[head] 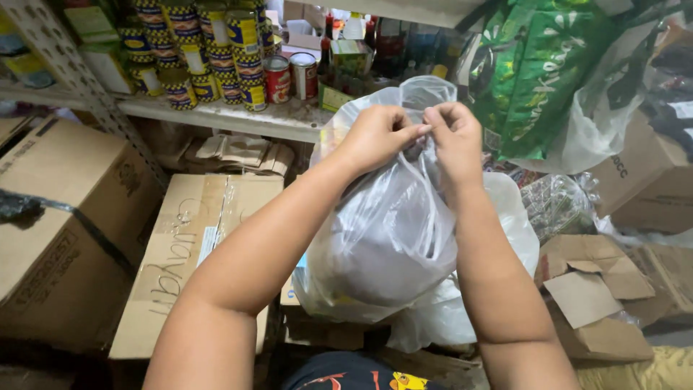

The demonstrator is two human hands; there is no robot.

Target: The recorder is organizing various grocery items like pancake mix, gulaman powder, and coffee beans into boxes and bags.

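A person stands among cardboard boxes (191, 253) before a shelf (238, 115) of stacked tins (209, 50). Both hands meet at the gathered neck of a clear plastic bag (390, 238), which hangs straight down from them, its long axis upright, the bulging body resting below between the forearms. The left hand (375, 137) and right hand (453, 137) pinch the bag's top, fingertips touching, equally near. A green sack (541, 72) hangs to the right.
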